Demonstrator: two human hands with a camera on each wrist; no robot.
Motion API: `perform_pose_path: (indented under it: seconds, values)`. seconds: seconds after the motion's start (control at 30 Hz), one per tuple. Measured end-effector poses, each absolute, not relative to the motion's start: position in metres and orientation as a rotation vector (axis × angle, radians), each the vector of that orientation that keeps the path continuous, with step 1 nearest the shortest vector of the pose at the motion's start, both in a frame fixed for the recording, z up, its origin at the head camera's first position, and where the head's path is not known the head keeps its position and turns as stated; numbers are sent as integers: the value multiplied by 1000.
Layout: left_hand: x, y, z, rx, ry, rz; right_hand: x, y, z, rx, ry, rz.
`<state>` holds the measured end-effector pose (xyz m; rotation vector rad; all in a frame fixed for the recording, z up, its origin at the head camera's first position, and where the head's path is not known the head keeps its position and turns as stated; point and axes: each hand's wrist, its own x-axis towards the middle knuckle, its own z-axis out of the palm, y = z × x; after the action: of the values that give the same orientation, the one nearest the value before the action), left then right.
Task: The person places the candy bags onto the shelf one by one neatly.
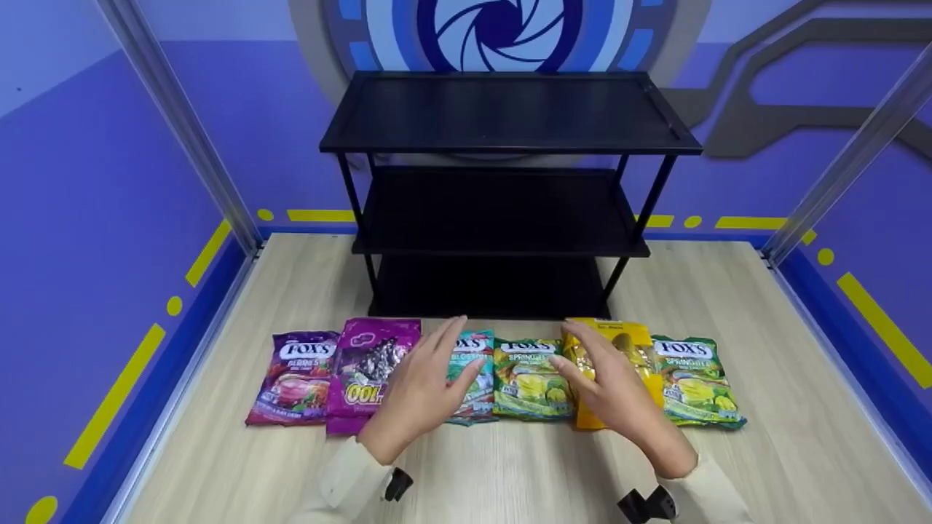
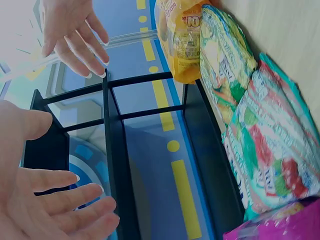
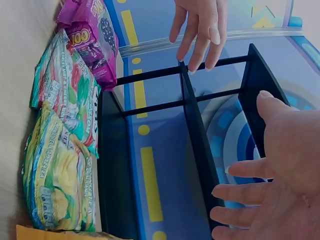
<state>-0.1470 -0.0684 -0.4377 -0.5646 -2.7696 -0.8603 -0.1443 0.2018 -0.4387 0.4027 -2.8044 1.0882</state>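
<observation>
Hovering above a row of 6 candy packets, the bare left hand [image 1: 426,382] and bare right hand [image 1: 611,378] hold nothing, fingers extended and apart. Partly beneath the left hand lie a glossy purple plastic packet [image 1: 357,375] and a teal plastic packet [image 1: 478,399]; farther left is a dark purple-and-red plastic packet [image 1: 295,386]. Between the hands lies a green-and-yellow plastic packet [image 1: 531,389], under the right hand a bright yellow plastic packet [image 1: 632,336], and to its right a green plastic packet [image 1: 692,386]. Beyond the fingertips stands a black 3-tier rack [image 1: 502,113]. Lying side by side, labels up, the packets are probably arranged for easy reading and reach. The left hand hides parts of the purple and teal packets; the right covers the yellow packet's middle, which the right wrist view crops to a strip. Small print is unreadable.
</observation>
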Motion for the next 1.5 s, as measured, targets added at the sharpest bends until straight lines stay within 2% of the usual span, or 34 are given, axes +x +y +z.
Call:
perform_pose_path:
  seconds: [0.57, 0.9, 1.5]
  values:
    - [-154, -50, -451, -511, -2763, -1152, -149, 224, -459, 110, -2794, 1210]
    - [-159, -38, -463, -491, -2817, -1244, -149, 249, -479, 80, -2760, 1179]
    - [-164, -23, -484, -482, -2844, -1345, -145, 288, -497, -160, -2794, 1206]
